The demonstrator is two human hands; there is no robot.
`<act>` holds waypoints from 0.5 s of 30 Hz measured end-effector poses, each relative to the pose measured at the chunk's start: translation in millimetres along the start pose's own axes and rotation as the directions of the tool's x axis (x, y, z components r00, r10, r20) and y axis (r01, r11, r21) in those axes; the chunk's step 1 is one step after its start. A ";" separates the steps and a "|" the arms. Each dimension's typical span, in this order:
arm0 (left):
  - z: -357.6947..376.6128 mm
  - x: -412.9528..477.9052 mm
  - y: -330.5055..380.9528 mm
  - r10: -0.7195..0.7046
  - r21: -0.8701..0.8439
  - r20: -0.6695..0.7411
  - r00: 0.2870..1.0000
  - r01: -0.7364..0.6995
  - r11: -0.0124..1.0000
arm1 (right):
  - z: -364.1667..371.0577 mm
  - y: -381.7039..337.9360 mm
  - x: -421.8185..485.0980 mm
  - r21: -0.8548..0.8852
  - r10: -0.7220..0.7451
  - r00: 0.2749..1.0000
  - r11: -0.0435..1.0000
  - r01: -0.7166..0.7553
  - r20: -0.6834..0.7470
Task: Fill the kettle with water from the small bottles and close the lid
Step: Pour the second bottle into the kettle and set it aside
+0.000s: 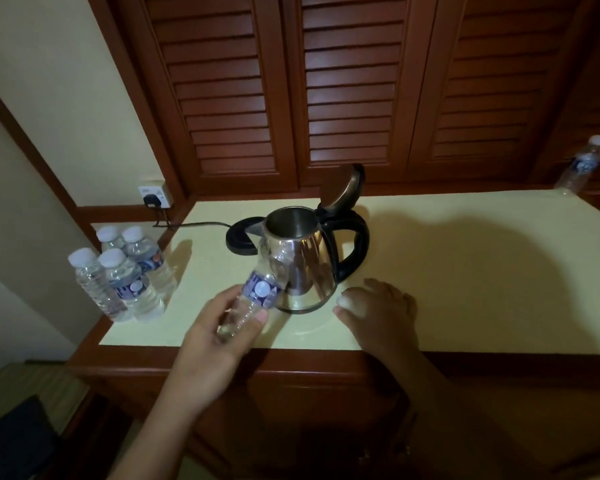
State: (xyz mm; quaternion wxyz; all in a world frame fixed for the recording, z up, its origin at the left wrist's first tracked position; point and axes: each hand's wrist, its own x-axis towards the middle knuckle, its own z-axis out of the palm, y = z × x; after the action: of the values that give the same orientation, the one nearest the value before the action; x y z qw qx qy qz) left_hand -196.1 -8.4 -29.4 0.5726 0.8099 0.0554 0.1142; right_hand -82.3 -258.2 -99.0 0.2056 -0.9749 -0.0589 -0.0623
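Note:
A steel kettle [305, 268] with a black handle stands mid-table, its lid [343, 187] hinged up and the mouth open. My left hand [219, 327] grips a small clear bottle [257, 292] with a blue label by its lower half. The bottle is uncapped and tilted, its neck pointing up against the kettle's left side, just below the rim. Whether water is pouring cannot be told. My right hand [378, 310] rests on the table just right of the kettle, pinching a white bottle cap [345, 301] in curled fingers.
Several capped full bottles [125, 275] stand together at the table's left edge. Another bottle [582, 166] stands at the far right back. The kettle's black base [239, 239] sits behind it, corded to a wall socket [153, 195]. Wooden louvred doors [354, 84] back the table [465, 271].

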 end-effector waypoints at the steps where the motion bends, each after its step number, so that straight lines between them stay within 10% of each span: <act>1: 2.5 -5.4 -6.4 -0.010 -0.003 0.020 1.000 0.010 1.000 | -0.5 0.6 0.1 0.011 -0.018 1.000 1.000 0.018 -0.010; 8: 14.8 -29.8 -22.3 0.024 0.056 0.089 0.996 -0.029 0.998 | -32.7 -14.7 -29.9 0.398 -0.247 0.969 0.889 0.227 -0.001; 15: 11.2 -37.3 -18.1 0.098 0.160 0.159 0.982 -0.124 0.979 | -50.9 -19.1 -43.9 0.370 -0.393 0.919 0.857 0.359 0.017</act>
State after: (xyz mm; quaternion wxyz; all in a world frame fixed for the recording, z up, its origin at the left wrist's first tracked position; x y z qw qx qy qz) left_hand -228.6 -20.7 -54.5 0.4969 0.8638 -0.0237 0.0798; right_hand -133.2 -265.4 -51.7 0.3614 -0.8919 -0.2680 -0.0443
